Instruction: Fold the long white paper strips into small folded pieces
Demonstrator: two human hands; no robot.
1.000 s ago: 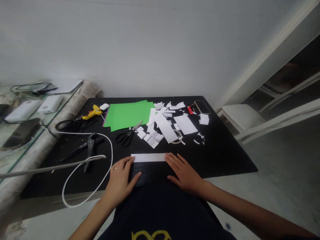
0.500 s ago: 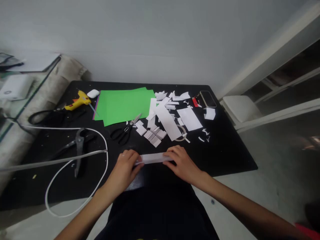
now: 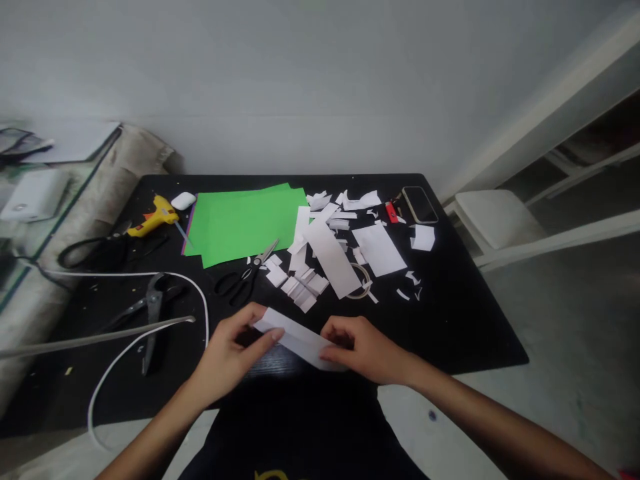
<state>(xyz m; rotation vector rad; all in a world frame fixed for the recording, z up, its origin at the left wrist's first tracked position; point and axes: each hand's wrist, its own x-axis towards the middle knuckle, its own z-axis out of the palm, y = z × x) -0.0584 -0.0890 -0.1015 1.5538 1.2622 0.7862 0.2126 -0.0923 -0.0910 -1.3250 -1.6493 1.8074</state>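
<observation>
A strip of white paper [image 3: 297, 339] is held between both hands over the front edge of the black table, sloping down to the right. My left hand [image 3: 233, 347] pinches its left end, thumb on top. At the other end my right hand [image 3: 367, 350] grips the strip, its thumb lying across the paper. Just beyond the hands are a folded white paper cross [image 3: 305, 287], a long white paper piece [image 3: 333, 257] and black-handled scissors [image 3: 247, 272]. A roll of tape [image 3: 363, 280] lies partly under the long piece.
Green sheets [image 3: 245, 223] lie at the back of the table [image 3: 450, 327]. On the left are a yellow glue gun [image 3: 157, 217], pliers-like cutters [image 3: 154, 313] and a white cable [image 3: 204, 300]. Paper scraps [image 3: 360, 200], a red item [image 3: 391, 212] and a phone [image 3: 420, 204] sit at back right.
The strip has gone from nearly level to slanting, its left end further from me. My left hand has opened its grip into a thumb pinch; my right hand has moved slightly nearer my body.
</observation>
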